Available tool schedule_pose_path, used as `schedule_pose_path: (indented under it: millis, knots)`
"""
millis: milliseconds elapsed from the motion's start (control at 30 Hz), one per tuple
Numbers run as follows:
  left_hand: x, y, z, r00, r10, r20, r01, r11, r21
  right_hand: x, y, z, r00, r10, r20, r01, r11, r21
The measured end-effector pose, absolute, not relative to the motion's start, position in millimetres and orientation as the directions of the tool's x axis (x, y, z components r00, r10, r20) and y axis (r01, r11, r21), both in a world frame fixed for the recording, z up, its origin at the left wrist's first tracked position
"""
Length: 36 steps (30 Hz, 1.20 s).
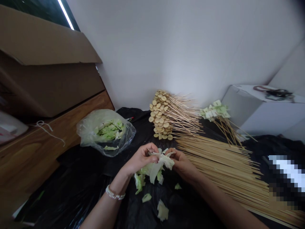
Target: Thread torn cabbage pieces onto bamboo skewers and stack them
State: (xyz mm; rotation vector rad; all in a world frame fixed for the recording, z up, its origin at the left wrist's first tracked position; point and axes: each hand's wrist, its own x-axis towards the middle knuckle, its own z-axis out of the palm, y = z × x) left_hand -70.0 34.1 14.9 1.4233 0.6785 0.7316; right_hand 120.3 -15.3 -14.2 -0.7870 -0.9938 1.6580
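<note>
Pale cabbage leaves (164, 160) are held between my two hands, above a black plastic sheet. My left hand (144, 156), with a beaded bracelet at its wrist, pinches the leaves from the left. On the other side my right hand (179, 162) grips them with fingers curled; its fingertips are partly hidden. Below lie loose green cabbage pieces (138, 183), and a small scrap (146, 197) and a paler piece (163, 210) rest nearer to me. Whether a skewer is in the leaves I cannot tell.
A clear plastic bag (83, 127) of torn cabbage stands left. Skewered round slices (160, 117) are stacked behind my hands. Bare wooden skewers (224, 171) spread rightward, with cabbage skewers (215, 111) beyond. A cardboard box (52, 86) and a white box (252, 108) flank the area.
</note>
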Motion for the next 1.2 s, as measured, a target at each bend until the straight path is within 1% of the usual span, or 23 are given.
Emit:
schedule_pose_path:
  millis: [67,167,267,367,467,600,700,800,900,1000,1100,1200]
  knots:
    - [-68.9,32.9,15.5,0.625,0.781,0.008,-0.033,0.017,0.999,120.2,-15.5,-14.3,-0.277,0.961,-0.027,-0.389,-0.138,-0.911]
    - [-69.7,31.6,17.5,0.641,0.766,-0.046,0.032,0.033,0.999,119.9,-16.3,-13.2,-0.316,0.949,-0.017,-0.366,-0.138,-0.921]
    - [-73.3,31.7,21.1,0.663,0.744,-0.084,0.063,0.057,0.996,121.6,-16.2,-11.3,-0.317,0.948,0.003,-0.403,-0.132,-0.906]
    - [-76.9,32.4,24.8,0.655,0.75,-0.089,0.061,0.066,0.996,126.3,-13.8,-10.1,-0.289,0.957,0.017,-0.443,-0.118,-0.889]
    - [-80.5,33.3,26.7,0.653,0.75,-0.104,0.062,0.084,0.995,132.0,-9.7,-9.5,-0.256,0.967,0.004,-0.449,-0.115,-0.886]
    - [-86.1,35.6,26.6,0.646,0.758,-0.088,0.012,0.105,0.994,137.9,-4.6,-8.2,-0.141,0.99,-0.004,-0.46,-0.069,-0.885]
    - [-87.6,36.7,26.4,0.628,0.777,-0.047,-0.052,0.103,0.993,138.9,-3.8,-7.9,-0.141,0.99,-0.008,-0.445,-0.071,-0.893]
    - [-86.1,35.8,28.1,0.623,0.782,-0.017,-0.069,0.077,0.995,137.4,-4.8,-8.6,-0.17,0.985,-0.018,-0.362,-0.08,-0.929]
    - [-84.5,34.2,31.9,0.67,0.742,0.003,-0.032,0.025,0.999,134.9,-5.3,-10.1,-0.188,0.982,0.023,-0.2,-0.016,-0.98]
    - [-84.4,34.0,34.9,0.71,0.704,0.021,-0.01,-0.019,1.0,132.3,-5.7,-11.7,-0.237,0.97,0.061,-0.055,0.049,-0.997]
    - [-84.4,35.3,34.4,0.689,0.723,0.04,0.011,-0.065,0.998,133.4,-5.6,-12.4,-0.21,0.972,0.102,0.073,0.12,-0.99]
    - [-82.6,36.1,31.2,0.637,0.771,0.017,0.055,-0.067,0.996,142.1,-2.0,-11.4,-0.134,0.98,0.149,0.171,0.17,-0.97]
